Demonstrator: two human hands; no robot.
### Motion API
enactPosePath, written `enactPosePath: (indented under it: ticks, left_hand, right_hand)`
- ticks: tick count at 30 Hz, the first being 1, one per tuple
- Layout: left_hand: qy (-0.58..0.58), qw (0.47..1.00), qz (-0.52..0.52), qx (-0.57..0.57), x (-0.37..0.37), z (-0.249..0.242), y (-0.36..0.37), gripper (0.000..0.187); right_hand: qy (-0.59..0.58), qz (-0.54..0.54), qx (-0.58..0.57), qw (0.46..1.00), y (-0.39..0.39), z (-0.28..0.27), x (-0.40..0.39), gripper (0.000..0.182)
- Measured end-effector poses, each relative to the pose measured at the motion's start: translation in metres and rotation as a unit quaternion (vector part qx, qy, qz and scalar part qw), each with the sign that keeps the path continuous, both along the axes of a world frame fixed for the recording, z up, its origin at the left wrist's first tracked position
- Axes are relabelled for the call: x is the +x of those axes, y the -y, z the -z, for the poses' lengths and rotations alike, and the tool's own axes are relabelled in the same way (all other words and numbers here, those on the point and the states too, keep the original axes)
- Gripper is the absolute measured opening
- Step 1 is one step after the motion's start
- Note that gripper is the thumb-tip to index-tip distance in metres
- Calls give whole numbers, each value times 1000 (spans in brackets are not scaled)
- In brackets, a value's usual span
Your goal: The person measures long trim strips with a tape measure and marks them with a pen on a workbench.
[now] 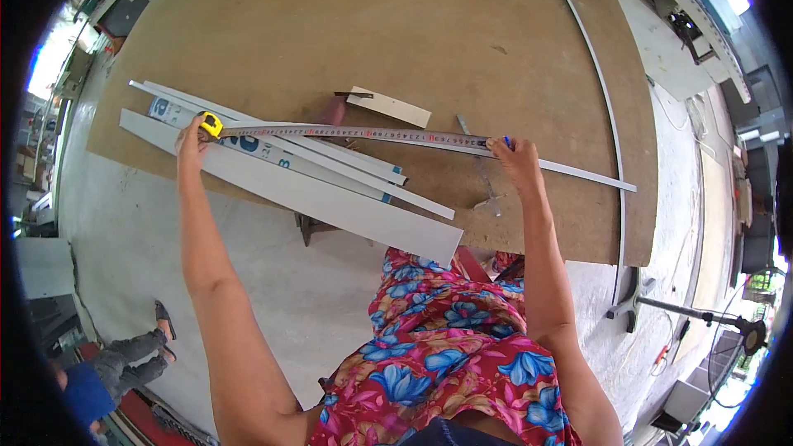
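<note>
"Where is the tape measure point(211, 125)?"

"It spans the gap between a person's two hands over a brown counter point(330, 25), yellow case at one side, pulled-out blade point(372, 134) running along a slim white strip point(591, 177) that reaches past the right hand point(520, 163)."

"And the fingers?"

"Those of the left hand point(191, 139) are clamped around the case, above a stack of pale boards; those of the right pinch the blade near its far end (a speck of blue shows there, too small to identify)."

"What makes for a true reading here?"

"A blade that lies flat and parallel to the strip's edge, I would say, with light, even tension and no twist. The zero point should sit exactly at the strip's end, and the eye directly above the mark."

"Any hazard?"

"The wide white board point(314, 193) and its neighbors lie slantwise under the case side. Their edges could lift or tilt the tape, so steadying the case before reading seems wise."
</note>
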State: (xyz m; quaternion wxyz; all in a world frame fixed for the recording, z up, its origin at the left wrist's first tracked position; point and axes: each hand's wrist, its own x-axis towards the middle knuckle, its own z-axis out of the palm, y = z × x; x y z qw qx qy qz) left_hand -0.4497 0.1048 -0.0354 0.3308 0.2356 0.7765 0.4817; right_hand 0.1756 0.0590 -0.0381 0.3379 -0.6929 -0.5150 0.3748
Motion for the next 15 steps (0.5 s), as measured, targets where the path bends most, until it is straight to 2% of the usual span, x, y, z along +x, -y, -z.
enactPosePath:
  ticks: [2, 5, 10, 13, 15]
  left_hand:
    - [-35, 999, -16, 9, 6, 0, -3, 56]
    - [-28, 1000, -12, 0, -4, 8, -9, 53]
    - [-25, 999, -36, 14, 28, -13, -3, 50]
    - [-14, 999, -25, 17, 26, -11, -1, 49]
    - [-13, 1000, -5, 9, 0, 7, -5, 49]
  right_hand:
    - [7, -2, -2, 1000, 3, 5, -2, 32]
    - [87, 0, -47, 995, 3, -8, -7, 35]
    - [95, -5, -52, 994, 3, -4, -6, 37]
    - [83, -4, -56, 995, 3, -7, -7, 37]
    - [78, -8, -46, 996, 2, -5, -6, 37]
